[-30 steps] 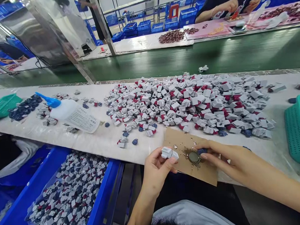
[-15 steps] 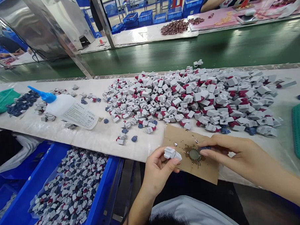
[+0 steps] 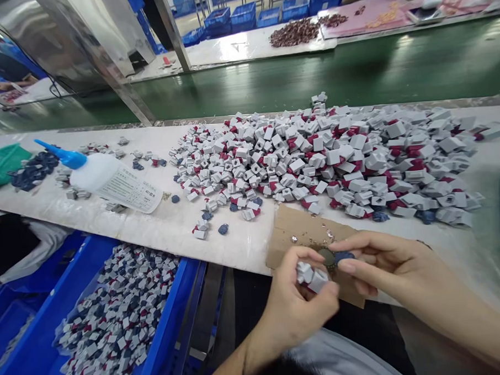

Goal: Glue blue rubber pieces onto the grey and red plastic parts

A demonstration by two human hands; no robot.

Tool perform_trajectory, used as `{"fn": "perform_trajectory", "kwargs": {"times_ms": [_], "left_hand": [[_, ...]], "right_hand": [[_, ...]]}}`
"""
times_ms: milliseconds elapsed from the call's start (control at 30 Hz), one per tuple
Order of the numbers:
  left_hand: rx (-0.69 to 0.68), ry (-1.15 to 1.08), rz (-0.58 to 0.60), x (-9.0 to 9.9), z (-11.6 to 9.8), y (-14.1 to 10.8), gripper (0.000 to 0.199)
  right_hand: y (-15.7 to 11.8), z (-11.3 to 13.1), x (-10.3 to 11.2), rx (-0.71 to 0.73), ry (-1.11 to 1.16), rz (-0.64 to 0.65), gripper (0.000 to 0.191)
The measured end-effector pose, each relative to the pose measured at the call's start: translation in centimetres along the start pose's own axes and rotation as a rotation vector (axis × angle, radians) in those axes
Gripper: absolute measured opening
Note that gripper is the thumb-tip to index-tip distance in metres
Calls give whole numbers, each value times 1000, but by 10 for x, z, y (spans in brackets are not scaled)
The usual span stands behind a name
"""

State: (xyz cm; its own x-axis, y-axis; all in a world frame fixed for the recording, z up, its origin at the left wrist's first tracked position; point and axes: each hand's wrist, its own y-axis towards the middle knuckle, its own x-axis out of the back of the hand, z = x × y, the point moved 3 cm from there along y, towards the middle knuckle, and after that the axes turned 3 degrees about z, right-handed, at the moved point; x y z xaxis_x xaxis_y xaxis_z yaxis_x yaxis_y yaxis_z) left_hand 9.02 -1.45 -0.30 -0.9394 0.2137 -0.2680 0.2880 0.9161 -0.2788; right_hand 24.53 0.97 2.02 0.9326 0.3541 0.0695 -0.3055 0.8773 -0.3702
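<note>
Between the thumb and fingers of my left hand [image 3: 298,301] is a grey plastic piece [image 3: 312,276], with a bit of dark red showing on its underside. My right hand [image 3: 386,264] pinches a small dark blue piece [image 3: 343,256] by its end, close to the grey one; I see a gap between the two. Under both hands lies a brown cardboard sheet [image 3: 287,227] with a round, wet-looking spot [image 3: 326,256] and shiny droplets on it. My fingers partly cover the spot. Beyond the cardboard spreads a big heap of grey and dark red pieces [image 3: 315,157].
A white glue bottle [image 3: 109,180] with a blue nozzle lies on the left. Below the table edge stands a blue bin [image 3: 157,335] of assembled-looking pieces. Green baskets [image 3: 4,165] sit at both ends. A green conveyor belt [image 3: 245,85] runs behind; a co-worker's arm shows beyond.
My left hand has moved right with the grey piece, towards my right hand. The blue piece has been lifted slightly from beside the wet spot and turned. The view has shifted a little.
</note>
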Motion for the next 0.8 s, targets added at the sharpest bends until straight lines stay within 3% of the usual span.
{"fn": "perform_trajectory", "kwargs": {"times_ms": [133,233,367,467,567,800], "left_hand": [[-420,367,-133,-8,-6,-2,23],[-585,442,-160,-3,-8,-3,15],[-503,374,-164,6,-7,0,11],[-351,311,-134,7,-6,2,8],[-173,170,-102,7,-3,3,11],[-132,-217,43,18,4,-1,30]], "right_hand": [[-1,-6,-13,31,28,-87,42],[-3,-5,-15,149,-74,-137,37],[-8,0,-11,350,-359,-65,29],[-12,2,-7,515,-531,-5,22],[-16,4,-6,675,-642,-10,28],[-12,5,0,649,-856,-153,21]]}}
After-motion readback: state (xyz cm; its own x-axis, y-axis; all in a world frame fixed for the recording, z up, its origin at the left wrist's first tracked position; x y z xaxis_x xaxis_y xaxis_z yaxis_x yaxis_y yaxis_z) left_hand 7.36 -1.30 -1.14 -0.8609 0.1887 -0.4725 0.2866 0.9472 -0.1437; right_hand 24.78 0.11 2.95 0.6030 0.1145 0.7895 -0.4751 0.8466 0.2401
